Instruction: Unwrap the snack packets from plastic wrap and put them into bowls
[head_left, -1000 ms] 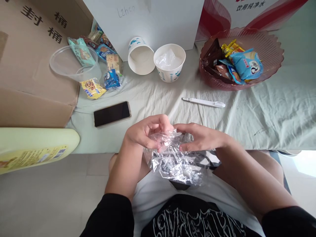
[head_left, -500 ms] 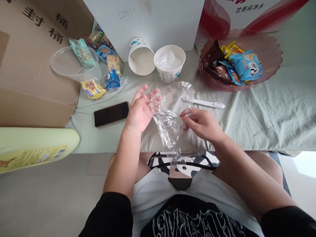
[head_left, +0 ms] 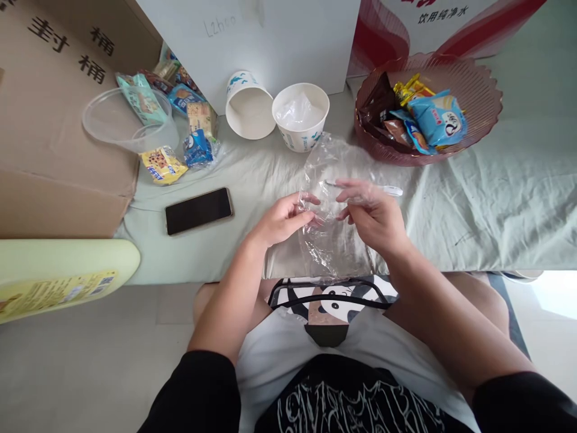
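A large, crinkled clear plastic bag (head_left: 322, 246) is spread between my hands over the front of the cloth-covered surface. My left hand (head_left: 286, 219) has its thumb and curled fingers at the bag's left side, gripping the thin film. From the right, my right hand (head_left: 374, 216) holds the film with bent fingers, the index finger stretched toward the middle. Exactly where the fingertips pinch is hard to see through the glare. Behind my right hand lies a white utility knife (head_left: 392, 190), partly covered by the hand and the bag.
Two paper cups stand at the back: a tipped one (head_left: 250, 111) and an upright cup (head_left: 301, 135) with clear plastic inside. A pink bowl (head_left: 484, 99) holds snack packets. Left are a phone (head_left: 198, 210), a clear plastic tub (head_left: 155, 138), wrapped snacks (head_left: 163, 165) and a cardboard box (head_left: 58, 162).
My left hand has turned from palm-up to palm-inward and come down to the bag's edge. My right hand has risen slightly, and the bag is gathered higher.
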A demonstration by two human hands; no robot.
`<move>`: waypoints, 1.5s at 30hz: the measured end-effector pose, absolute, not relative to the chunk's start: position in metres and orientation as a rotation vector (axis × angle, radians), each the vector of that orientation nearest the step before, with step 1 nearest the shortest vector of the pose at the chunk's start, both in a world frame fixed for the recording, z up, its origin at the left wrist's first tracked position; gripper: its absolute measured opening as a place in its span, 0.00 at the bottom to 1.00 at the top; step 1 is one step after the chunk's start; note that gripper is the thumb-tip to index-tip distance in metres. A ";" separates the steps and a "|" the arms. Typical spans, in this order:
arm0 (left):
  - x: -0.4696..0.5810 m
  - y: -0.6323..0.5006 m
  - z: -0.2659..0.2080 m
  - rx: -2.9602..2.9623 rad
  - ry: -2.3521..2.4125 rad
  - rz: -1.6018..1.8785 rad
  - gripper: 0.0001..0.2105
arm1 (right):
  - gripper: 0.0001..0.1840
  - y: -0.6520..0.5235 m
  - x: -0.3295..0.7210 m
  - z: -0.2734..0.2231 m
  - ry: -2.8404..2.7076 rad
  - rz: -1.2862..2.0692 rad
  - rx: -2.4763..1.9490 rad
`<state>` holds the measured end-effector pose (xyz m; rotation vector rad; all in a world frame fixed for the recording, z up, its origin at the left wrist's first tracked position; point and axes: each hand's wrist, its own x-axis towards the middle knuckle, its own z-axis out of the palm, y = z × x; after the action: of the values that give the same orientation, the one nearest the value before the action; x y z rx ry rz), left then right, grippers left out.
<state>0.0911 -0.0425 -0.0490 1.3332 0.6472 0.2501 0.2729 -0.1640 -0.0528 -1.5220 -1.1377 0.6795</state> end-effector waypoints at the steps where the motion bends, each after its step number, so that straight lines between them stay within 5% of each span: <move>1: 0.092 -0.043 -0.050 1.370 0.658 0.260 0.13 | 0.10 -0.164 0.274 -0.053 -1.170 0.633 -1.502; 7: 0.089 -0.041 -0.053 1.424 0.677 0.401 0.14 | 0.04 -0.168 0.277 -0.046 -1.234 0.484 -1.528; 11: 0.084 -0.037 -0.051 1.448 0.690 0.509 0.11 | 0.14 -0.170 0.277 -0.041 -1.162 0.571 -1.491; 18: 0.082 -0.033 -0.051 1.267 0.601 0.530 0.08 | 0.16 -0.166 0.282 -0.050 -1.037 0.745 -1.316; 22: 0.081 -0.030 -0.048 1.194 0.634 0.485 0.02 | 0.08 -0.167 0.284 -0.050 -0.874 0.813 -1.304; 25: 0.081 -0.028 -0.047 1.186 0.633 0.481 0.07 | 0.04 -0.166 0.285 -0.052 -0.805 0.836 -1.303; 31: 0.083 -0.028 -0.053 1.419 0.752 0.567 0.08 | 0.17 -0.162 0.286 -0.068 -0.755 0.940 -1.321; 35: 0.080 -0.026 -0.057 1.374 0.760 0.670 0.14 | 0.40 -0.162 0.285 -0.073 -0.794 1.059 -1.411; 40: 0.082 -0.029 -0.054 1.084 0.637 0.660 0.30 | 0.17 -0.160 0.279 -0.059 -0.831 1.037 -1.425; 45: 0.092 -0.044 -0.053 0.990 0.612 0.331 0.23 | 0.14 -0.158 0.277 -0.051 -0.752 0.871 -1.370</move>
<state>0.0916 -0.0439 -0.0531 0.9902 0.6120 0.3310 0.2767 -0.1584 -0.0505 -1.3702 -0.7520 0.8710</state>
